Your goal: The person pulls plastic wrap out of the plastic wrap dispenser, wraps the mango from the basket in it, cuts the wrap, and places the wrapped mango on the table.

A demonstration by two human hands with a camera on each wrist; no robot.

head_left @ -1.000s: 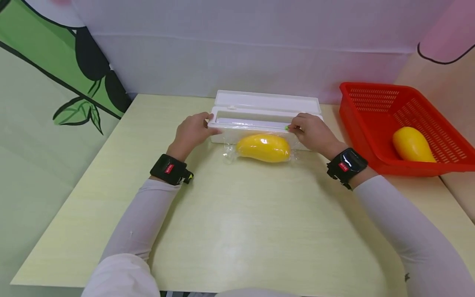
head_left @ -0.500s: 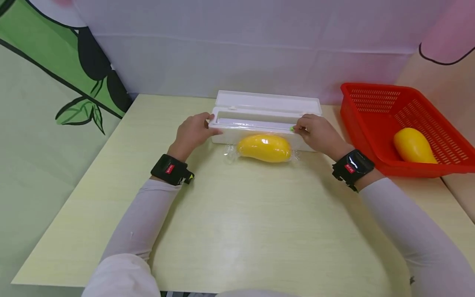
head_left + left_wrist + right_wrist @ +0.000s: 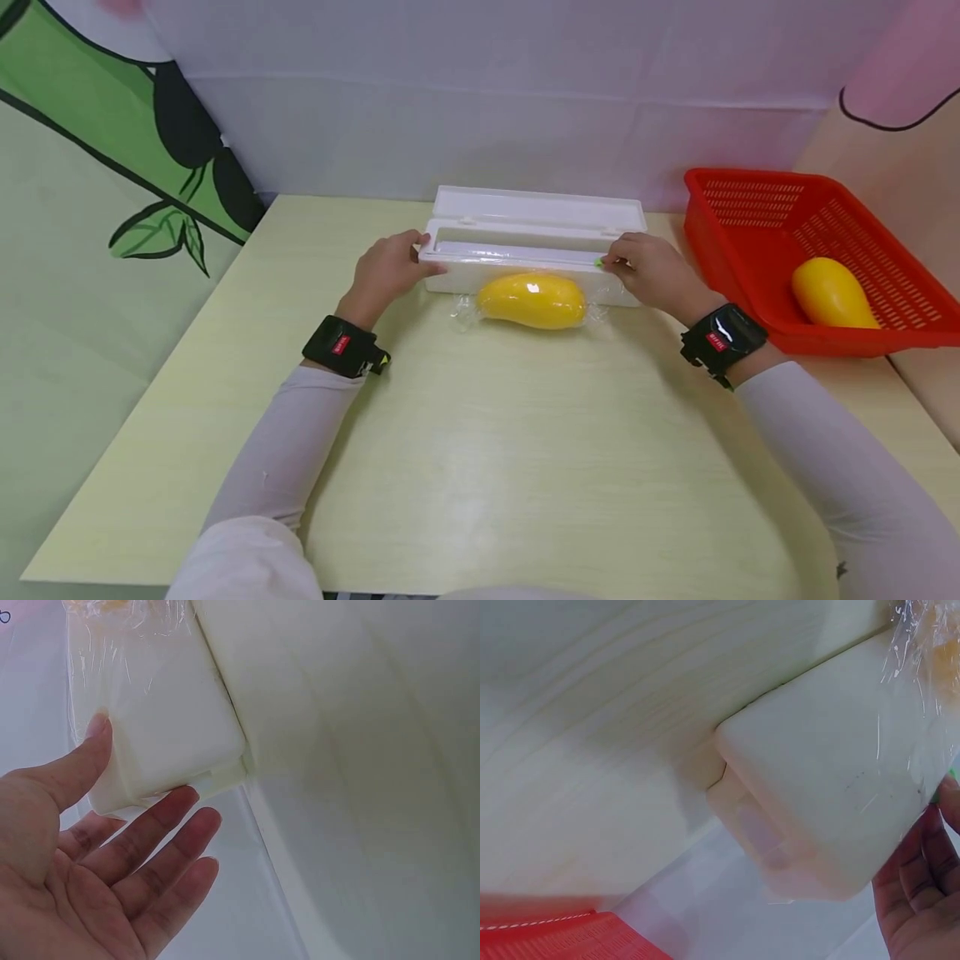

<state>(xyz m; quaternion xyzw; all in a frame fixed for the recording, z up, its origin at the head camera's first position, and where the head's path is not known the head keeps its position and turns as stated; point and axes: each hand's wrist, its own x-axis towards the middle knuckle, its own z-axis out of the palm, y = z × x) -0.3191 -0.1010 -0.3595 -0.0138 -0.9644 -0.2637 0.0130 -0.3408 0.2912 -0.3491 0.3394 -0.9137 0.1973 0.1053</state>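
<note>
A white cling film dispenser [image 3: 450, 277] lies near the table's back, its lid [image 3: 536, 208] raised. My left hand [image 3: 386, 273] grips its left end; in the left wrist view, the thumb [image 3: 96, 739] is on the film-covered front and the fingers are at the end face. My right hand [image 3: 654, 271] pinches a small green slide cutter [image 3: 598, 262] on the top edge, towards the right end. Against the dispenser's front lies a yellow mango [image 3: 531, 302], wrapped in clear film [image 3: 465, 312] that runs up to that edge.
A red plastic basket [image 3: 757, 300] stands at the right, holding another yellow mango [image 3: 832, 292]. Behind the pale wooden table [image 3: 480, 467] hangs a light cloth backdrop [image 3: 495, 133]. A printed wall cloth [image 3: 90, 333] covers the left side.
My right hand has slid rightward along the dispenser's top edge with the green slide cutter. The left hand, dispenser and wrapped mango have stayed in place.
</note>
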